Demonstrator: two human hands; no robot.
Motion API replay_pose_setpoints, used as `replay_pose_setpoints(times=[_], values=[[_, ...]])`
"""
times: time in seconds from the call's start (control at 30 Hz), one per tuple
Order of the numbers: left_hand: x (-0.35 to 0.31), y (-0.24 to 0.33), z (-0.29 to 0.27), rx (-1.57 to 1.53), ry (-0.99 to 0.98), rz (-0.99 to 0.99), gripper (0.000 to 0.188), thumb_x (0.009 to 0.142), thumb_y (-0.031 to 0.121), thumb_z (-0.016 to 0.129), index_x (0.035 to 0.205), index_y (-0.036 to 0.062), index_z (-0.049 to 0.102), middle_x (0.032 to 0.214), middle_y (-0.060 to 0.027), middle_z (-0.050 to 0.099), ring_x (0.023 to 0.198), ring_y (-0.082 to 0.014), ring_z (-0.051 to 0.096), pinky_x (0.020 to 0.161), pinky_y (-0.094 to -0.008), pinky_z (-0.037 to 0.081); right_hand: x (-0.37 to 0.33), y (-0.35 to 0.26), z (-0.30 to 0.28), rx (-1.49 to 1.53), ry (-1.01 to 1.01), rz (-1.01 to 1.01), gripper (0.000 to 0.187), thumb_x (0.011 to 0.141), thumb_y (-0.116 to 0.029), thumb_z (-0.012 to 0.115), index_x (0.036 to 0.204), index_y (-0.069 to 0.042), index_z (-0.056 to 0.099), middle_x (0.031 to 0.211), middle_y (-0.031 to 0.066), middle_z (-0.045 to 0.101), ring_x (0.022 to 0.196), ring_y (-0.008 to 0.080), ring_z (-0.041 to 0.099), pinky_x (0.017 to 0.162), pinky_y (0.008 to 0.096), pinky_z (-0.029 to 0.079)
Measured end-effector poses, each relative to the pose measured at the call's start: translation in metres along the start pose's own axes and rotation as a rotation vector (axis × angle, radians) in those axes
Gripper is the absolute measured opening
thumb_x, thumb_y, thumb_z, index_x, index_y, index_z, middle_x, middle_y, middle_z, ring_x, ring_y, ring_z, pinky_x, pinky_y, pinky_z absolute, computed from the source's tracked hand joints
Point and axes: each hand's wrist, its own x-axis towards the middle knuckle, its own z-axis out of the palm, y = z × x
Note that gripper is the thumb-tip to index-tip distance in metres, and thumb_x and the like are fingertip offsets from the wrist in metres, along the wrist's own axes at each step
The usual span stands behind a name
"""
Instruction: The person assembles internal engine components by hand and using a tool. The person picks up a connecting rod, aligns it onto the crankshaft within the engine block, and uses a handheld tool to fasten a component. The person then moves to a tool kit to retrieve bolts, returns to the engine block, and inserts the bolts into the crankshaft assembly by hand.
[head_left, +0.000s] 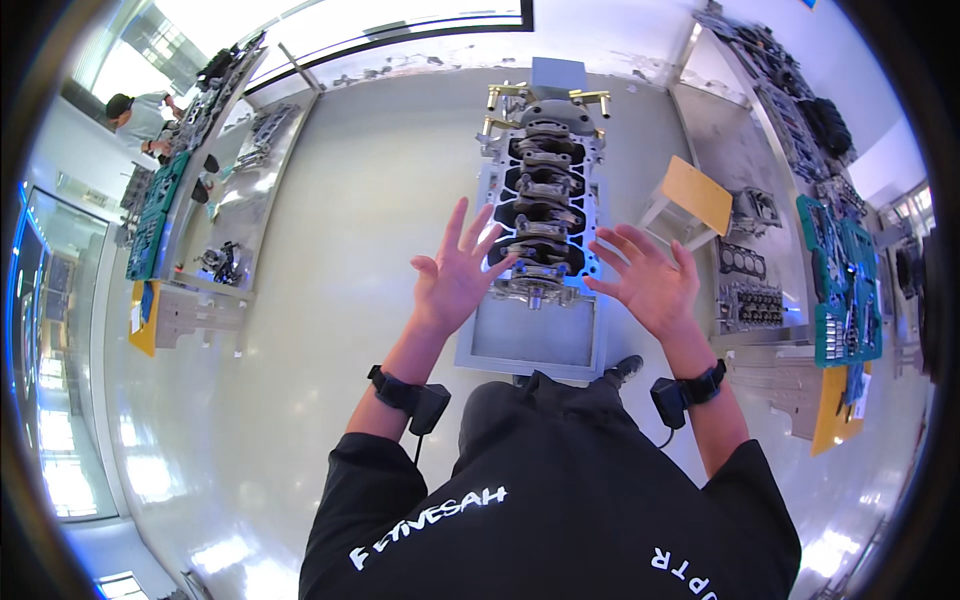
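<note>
An engine block [541, 190] stands before me on a grey metal stand [531, 332], its crankshaft [543, 205] exposed along the middle. Over the near left corner of the block hovers my left hand [457, 275], fingers spread and holding nothing. My right hand [652, 282] is raised at the near right side of the block, also empty, its fingers apart and slightly curved. Both palms are lifted; whether any fingertip touches the block I cannot tell. A dark device is strapped to each wrist.
A yellow-topped stool [692, 197] stands right of the block. Beyond it, a shelved bench holds cylinder heads [752, 306] and a green tool case [842, 285]. At the left, another bench bears a second green case [157, 217]; a person [143, 118] in a cap works behind it.
</note>
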Motion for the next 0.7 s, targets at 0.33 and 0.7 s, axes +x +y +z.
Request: replay_pose_setpoints(times=[0.33, 0.7], values=[[-0.008, 0.011, 0.035, -0.401, -0.055, 0.040, 0.113, 0.071, 0.081, 0.057, 0.156, 0.0205, 0.013, 0.161, -0.0155, 0.009, 0.147, -0.0368, 0.014, 0.114, -0.0676, 0.010, -0.023, 0.000, -0.002, -0.026, 0.102, -0.035, 0.067, 0.092, -0.053, 0.043, 0.136, -0.002, 0.049, 0.144, 0.0189, 0.041, 0.138, 0.0355, 0.033, 0.105, 0.0612, 0.035], [-0.042, -0.064, 0.036, 0.231, 0.004, 0.030, 0.079, 0.088, 0.036, 0.063, 0.152, 0.0104, 0.025, 0.155, -0.0211, 0.028, 0.143, -0.0368, 0.029, 0.110, -0.0569, 0.032, -0.167, -0.010, -0.104, -0.737, 0.708, 0.412, 0.048, 0.079, -0.008, 0.072, 0.123, 0.003, 0.055, 0.115, 0.0170, 0.059, 0.102, 0.0238, 0.062, 0.088, 0.0404, 0.056]])
